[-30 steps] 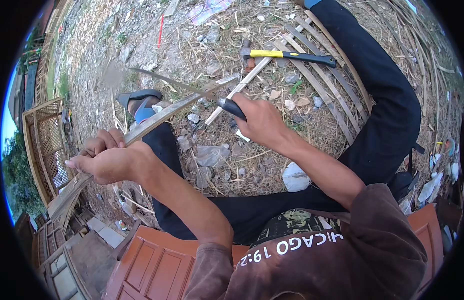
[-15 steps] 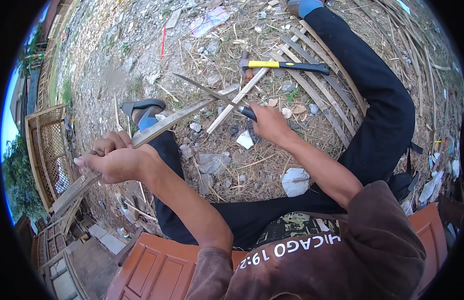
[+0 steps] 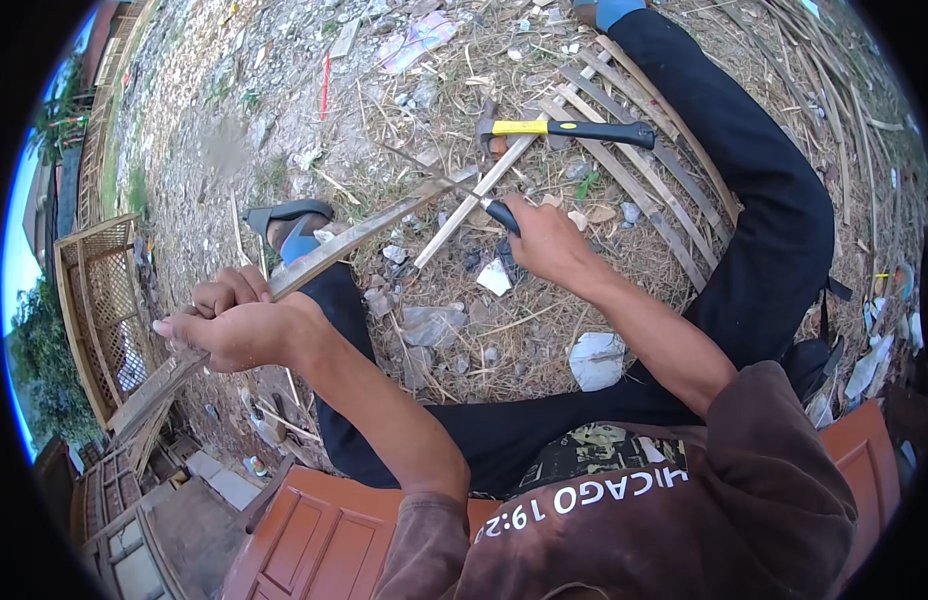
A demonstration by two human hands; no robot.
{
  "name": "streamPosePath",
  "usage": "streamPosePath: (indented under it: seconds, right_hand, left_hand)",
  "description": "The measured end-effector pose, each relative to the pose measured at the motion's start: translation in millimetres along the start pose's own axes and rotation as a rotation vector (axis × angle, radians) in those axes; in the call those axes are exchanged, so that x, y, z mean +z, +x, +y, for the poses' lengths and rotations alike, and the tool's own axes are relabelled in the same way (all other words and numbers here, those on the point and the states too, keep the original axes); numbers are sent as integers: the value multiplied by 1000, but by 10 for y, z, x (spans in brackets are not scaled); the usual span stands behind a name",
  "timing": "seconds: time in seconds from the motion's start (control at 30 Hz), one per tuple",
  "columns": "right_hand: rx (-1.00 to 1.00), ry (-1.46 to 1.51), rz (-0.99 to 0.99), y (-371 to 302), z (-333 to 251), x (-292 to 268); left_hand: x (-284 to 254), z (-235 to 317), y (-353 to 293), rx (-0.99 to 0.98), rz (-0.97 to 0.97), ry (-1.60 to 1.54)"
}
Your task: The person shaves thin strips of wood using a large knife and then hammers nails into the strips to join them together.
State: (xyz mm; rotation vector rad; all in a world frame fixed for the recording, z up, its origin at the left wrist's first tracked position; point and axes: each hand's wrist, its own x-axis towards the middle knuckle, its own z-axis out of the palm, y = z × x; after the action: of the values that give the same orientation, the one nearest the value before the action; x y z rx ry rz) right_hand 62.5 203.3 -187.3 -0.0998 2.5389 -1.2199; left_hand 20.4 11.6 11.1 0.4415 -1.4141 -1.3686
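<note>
My left hand (image 3: 246,320) is closed around a long wooden strip (image 3: 349,240), which slants from the lower left up toward the middle. In my right hand (image 3: 552,240) is the black handle of a long-bladed knife (image 3: 502,214). Its narrow blade points up and left, crossing the strip close to its far end; whether the edge touches the wood I cannot tell. Just under that end, a shorter pale wooden stick (image 3: 452,235) lies on the ground. Beyond my right hand rests a hammer (image 3: 574,130) with a yellow and black handle.
Several thin wooden slats (image 3: 639,190) lie beside my right leg, with more strips at the far right. Stones, including a large white one (image 3: 596,361), and dry grass cover the ground between my legs. A lattice panel (image 3: 104,310) stands at the left, and a reddish-brown panelled board (image 3: 319,535) is beneath me.
The knife has shifted a little; its tip now lies farther right and its blade looks narrower, turned more edge-on. My left hand keeps its hold on the wooden strip.
</note>
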Motion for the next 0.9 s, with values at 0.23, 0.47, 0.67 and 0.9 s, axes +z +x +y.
streamPosePath:
  seconds: [0.23,0.47,0.67,0.9]
  right_hand:
    - [-259,373,-26,-149,-433,-138]
    - [-238,268,3,-288,-310,31]
    - [-559,338,266,-392,-586,4]
    - [-329,230,79,-320,-498,48]
  left_hand:
    - [-42,-15,42,9,-23,-22]
    - [-483,-172,159,-3,-187,-153]
    - [-734,-253,59,41,-120,-139]
    - [-803,-196,-89,64,-119,-183]
